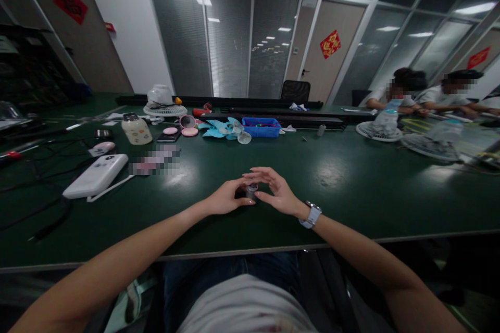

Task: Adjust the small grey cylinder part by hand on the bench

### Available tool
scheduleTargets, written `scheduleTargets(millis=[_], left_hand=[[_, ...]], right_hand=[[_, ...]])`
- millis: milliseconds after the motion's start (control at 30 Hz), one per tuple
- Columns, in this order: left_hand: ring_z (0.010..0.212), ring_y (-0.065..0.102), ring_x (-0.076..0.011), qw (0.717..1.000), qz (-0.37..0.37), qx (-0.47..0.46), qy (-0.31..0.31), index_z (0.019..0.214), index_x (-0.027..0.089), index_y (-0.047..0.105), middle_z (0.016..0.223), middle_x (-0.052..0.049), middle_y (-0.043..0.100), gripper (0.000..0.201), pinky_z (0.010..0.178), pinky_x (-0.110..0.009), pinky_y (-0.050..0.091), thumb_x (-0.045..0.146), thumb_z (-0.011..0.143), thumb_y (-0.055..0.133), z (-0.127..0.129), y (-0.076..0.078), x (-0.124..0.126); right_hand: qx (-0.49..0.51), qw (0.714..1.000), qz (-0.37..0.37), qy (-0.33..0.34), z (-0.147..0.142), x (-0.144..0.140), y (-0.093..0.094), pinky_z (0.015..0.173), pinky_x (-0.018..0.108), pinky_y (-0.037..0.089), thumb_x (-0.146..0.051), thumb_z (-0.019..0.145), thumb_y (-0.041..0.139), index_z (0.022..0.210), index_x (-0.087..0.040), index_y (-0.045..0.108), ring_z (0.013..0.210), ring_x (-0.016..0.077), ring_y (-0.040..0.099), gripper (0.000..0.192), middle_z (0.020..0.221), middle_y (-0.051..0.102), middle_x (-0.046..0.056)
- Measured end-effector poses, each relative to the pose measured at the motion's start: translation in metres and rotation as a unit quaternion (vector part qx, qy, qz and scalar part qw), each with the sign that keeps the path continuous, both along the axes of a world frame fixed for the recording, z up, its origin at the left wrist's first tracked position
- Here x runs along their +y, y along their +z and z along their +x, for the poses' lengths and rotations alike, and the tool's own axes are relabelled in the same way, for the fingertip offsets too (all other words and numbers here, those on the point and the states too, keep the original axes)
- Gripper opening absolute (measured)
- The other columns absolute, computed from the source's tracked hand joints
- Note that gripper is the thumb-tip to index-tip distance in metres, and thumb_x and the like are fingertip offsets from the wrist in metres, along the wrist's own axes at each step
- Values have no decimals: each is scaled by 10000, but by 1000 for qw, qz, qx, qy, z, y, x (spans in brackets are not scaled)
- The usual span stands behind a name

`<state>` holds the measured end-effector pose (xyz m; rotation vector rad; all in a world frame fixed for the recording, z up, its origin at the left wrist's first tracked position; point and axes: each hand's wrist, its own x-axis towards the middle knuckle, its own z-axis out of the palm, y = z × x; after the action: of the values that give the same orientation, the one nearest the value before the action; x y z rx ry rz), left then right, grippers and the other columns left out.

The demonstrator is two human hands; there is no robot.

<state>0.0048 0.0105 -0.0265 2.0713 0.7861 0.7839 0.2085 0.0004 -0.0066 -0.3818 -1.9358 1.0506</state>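
A small grey metal cylinder (251,193) with a rounder top stands upright at the front middle of the green table (351,187). My left hand (226,197) is closed around its left side, thumb in front and fingers behind. From the right, my right hand (279,192) curves over it, its thumb at the cylinder's side and its fingers reaching across the top. The fingertips partly hide the cylinder, and its exact kind is too small to make out.
A white power bank (96,177) with a cable lies at left, near a cream bottle (136,129). Behind my hands are blue fan blades (221,129) and a blue basket (261,127). White fan parts (378,131) stand at right, where people (406,96) sit.
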Motion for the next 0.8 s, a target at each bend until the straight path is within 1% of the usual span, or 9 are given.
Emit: scheduleTargets(millis=[67, 133, 233, 367, 600, 800], left_hand=[[976, 654, -246, 1000, 3, 6, 5, 1200, 135, 585, 1114, -96, 692, 435, 869, -370, 500, 227, 796, 716, 0, 1, 0], [961, 652, -245, 1000, 6, 10, 9, 1203, 136, 588, 1111, -95, 692, 442, 862, -371, 499, 237, 793, 721, 0, 2, -1], [974, 646, -238, 1000, 8, 11, 4, 1260, 141, 559, 1151, -99, 676, 498, 864, -361, 496, 232, 796, 718, 0, 3, -2], [936, 654, -230, 1000, 3, 9, 2, 1256, 123, 555, 1101, -98, 688, 492, 831, -345, 506, 231, 803, 713, 0, 4, -3], [971, 653, -229, 1000, -4, 8, 1, 1245, 136, 557, 1139, -99, 676, 479, 861, -345, 504, 221, 800, 715, 0, 4, -3], [955, 651, -230, 1000, -4, 11, 9, 1224, 137, 563, 1096, -92, 684, 472, 858, -352, 503, 219, 789, 725, 1, 5, -3]], right_hand=[[-1, 1000, -6, -10, -2, 0, -1, 1043, 447, 468, -212, 877, 651, 1311, -242, 470, 1151, 208, 634, 472, 1285, 630, 106], [5, 999, -14, -32, -4, 0, -2, 1019, 440, 493, -218, 883, 640, 1284, -238, 489, 1092, 199, 667, 430, 1247, 654, 97], [21, 997, -20, -76, -7, 3, -5, 969, 427, 537, -232, 849, 680, 1220, -222, 535, 1029, 199, 695, 399, 1167, 693, 86], [37, 992, -10, -116, -8, 7, -7, 908, 393, 576, -205, 791, 734, 1150, -215, 587, 988, 195, 703, 387, 1076, 717, 65], [55, 988, -3, -142, -9, 7, -7, 829, 347, 602, -197, 746, 777, 1087, -216, 619, 852, 167, 714, 376, 965, 709, 37], [73, 984, -1, -163, -9, 11, -7, 821, 355, 607, -254, 730, 798, 1092, -216, 606, 875, 180, 706, 411, 939, 706, 39]])
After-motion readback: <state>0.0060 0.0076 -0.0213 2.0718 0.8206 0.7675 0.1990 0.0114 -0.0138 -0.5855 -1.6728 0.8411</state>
